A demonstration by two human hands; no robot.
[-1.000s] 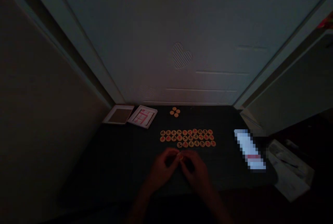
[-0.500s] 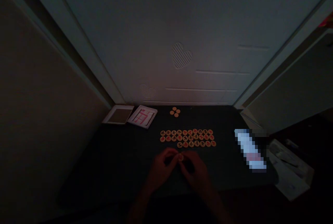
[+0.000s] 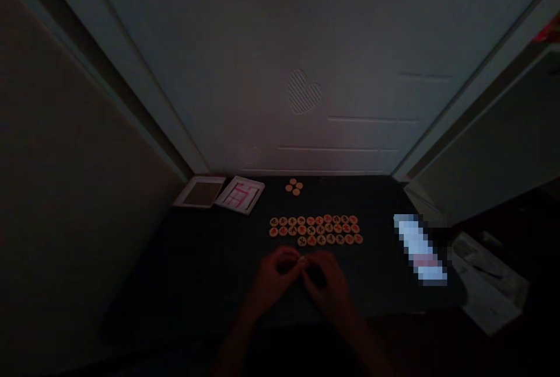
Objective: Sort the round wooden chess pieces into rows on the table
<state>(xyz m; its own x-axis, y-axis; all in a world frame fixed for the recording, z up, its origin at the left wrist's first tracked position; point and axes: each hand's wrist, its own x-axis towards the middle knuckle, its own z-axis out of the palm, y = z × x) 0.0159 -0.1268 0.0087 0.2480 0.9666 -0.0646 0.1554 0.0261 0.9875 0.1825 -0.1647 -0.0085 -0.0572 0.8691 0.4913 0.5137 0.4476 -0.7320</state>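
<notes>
Item: single disc (image 3: 303, 261), a small, round, pale tan piece seen only as a faint light spot in a very dim picture, so any marking on its face cannot be read. Location: near the front middle of the dark tabletop (image 3: 205, 260), just in front of the rows of discs (image 3: 315, 230) and between your two sets of fingertips. Those rows hold matching tan rounds with red or dark marks, laid edge to edge in three lines, the nearest line shorter and set to the right. Left hand (image 3: 275, 279): the forearm comes up from the bottom edge, the back of the hand faces up, and the fingers curl inward to the right. Right hand (image 3: 329, 281): it mirrors the left, back up, fingers curled in to the left, and its tips meet yours from the other side at the single disc. Grip: the fingers of both hands are drawn in with the tips together at the piece, but you cannot tell in this light which hand actually pinches it. Also present: a cluster of four discs (image 3: 294, 187) at the far edge, a white lid with red lines (image 3: 241, 195) beside a shallow tray (image 3: 199, 192) at the far left, a blurred white item (image 3: 419, 247) to the right, and a clear packet (image 3: 485, 283) beyond it.
</notes>
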